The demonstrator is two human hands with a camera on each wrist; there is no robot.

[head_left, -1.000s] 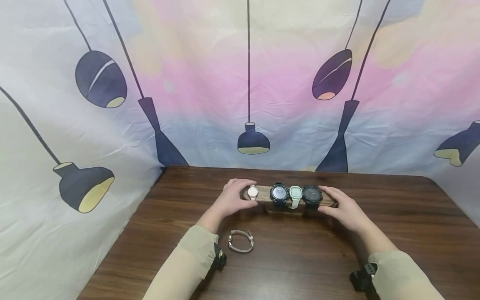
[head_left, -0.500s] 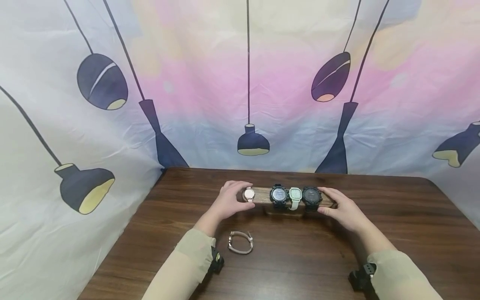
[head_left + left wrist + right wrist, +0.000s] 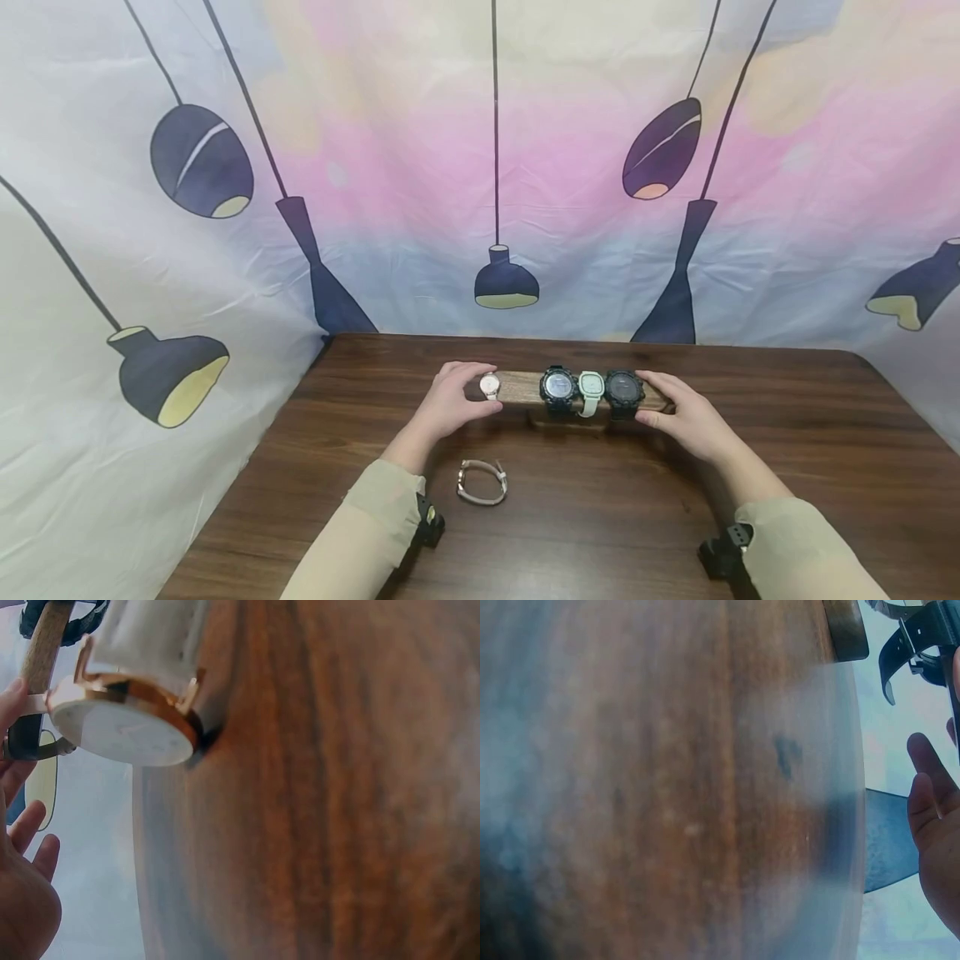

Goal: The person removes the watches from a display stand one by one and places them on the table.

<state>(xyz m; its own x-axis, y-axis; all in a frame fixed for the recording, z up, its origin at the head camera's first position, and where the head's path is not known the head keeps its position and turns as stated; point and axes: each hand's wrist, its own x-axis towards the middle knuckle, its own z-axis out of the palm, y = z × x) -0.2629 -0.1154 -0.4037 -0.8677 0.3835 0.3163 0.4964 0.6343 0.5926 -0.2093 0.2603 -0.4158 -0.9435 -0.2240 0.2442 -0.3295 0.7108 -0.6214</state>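
Note:
A wooden watch stand (image 3: 519, 388) with a horizontal bar stands near the table's back. At the bar's left end my left hand (image 3: 452, 403) pinches a small watch with a white strap (image 3: 490, 384) between thumb and fingers. Farther right sit a black watch with a pale dial (image 3: 558, 385), a mint-green watch (image 3: 592, 385) and an all-black watch (image 3: 624, 389), side by side. My right hand (image 3: 693, 419) grips the bar's right end beside the all-black watch. In the right wrist view, that hand (image 3: 941, 840) is partly cut off, near a hanging black strap (image 3: 922, 637).
Another watch (image 3: 482, 482) with a light strap lies on its side on the brown wooden table (image 3: 585, 508); its rose-gold case (image 3: 124, 724) looms close in the left wrist view. A fabric backdrop (image 3: 420, 167) with printed lamps hangs behind the table.
My left hand has slid the small white-strapped watch leftward along the bar, widening the gap to the black watch with the pale dial. The right hand stays in place.

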